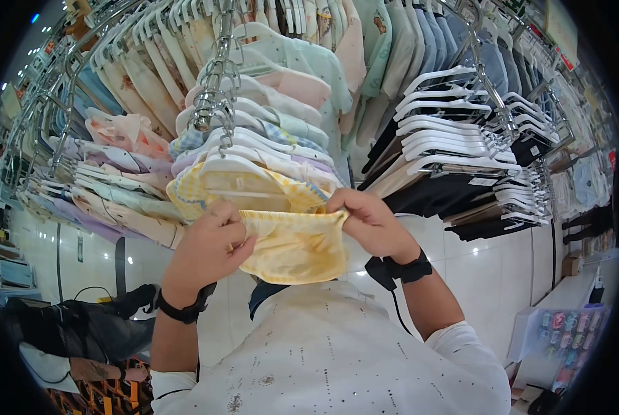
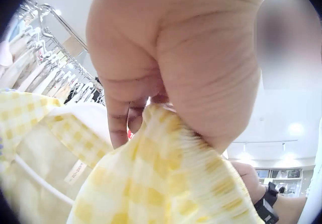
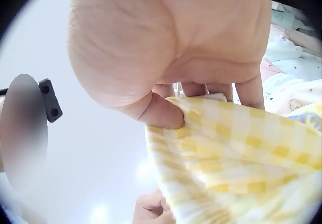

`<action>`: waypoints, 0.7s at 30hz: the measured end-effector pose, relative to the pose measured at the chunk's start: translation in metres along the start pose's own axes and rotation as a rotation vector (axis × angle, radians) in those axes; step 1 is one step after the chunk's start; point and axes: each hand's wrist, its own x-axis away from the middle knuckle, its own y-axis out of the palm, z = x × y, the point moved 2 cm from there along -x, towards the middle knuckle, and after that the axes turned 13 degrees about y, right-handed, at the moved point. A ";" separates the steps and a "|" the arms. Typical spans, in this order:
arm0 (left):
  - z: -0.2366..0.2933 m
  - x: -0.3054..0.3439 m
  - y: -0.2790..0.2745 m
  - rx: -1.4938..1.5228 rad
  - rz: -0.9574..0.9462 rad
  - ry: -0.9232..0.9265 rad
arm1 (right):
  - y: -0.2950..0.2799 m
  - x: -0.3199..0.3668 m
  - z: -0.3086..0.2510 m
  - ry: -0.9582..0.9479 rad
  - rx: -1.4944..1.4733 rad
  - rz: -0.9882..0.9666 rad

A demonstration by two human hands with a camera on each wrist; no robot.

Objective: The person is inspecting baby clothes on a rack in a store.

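A small yellow-and-white checked garment hangs from a white hanger at the front of a tiered rack. My left hand pinches its elastic waistband at the left side, and my right hand pinches the same band at the right. The band is stretched between them. In the left wrist view the checked garment bunches under my left hand, fingers curled on it. In the right wrist view my right hand has thumb and fingers clamped on the garment's edge.
A chrome waterfall rack carries several pastel baby clothes on white hangers. To the right hangs a rack of dark garments. A plastic box of small items sits low right. Dark bags lie on the tiled floor at left.
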 end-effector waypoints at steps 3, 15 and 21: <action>-0.007 0.006 0.005 -0.200 0.202 -0.188 | 0.005 0.000 -0.008 -0.217 0.142 0.013; 0.032 -0.039 0.008 0.161 0.241 -0.233 | 0.045 0.005 -0.040 -0.304 0.442 0.131; 0.033 -0.050 0.013 -0.067 0.180 -0.076 | 0.030 -0.003 -0.009 -0.178 0.467 0.402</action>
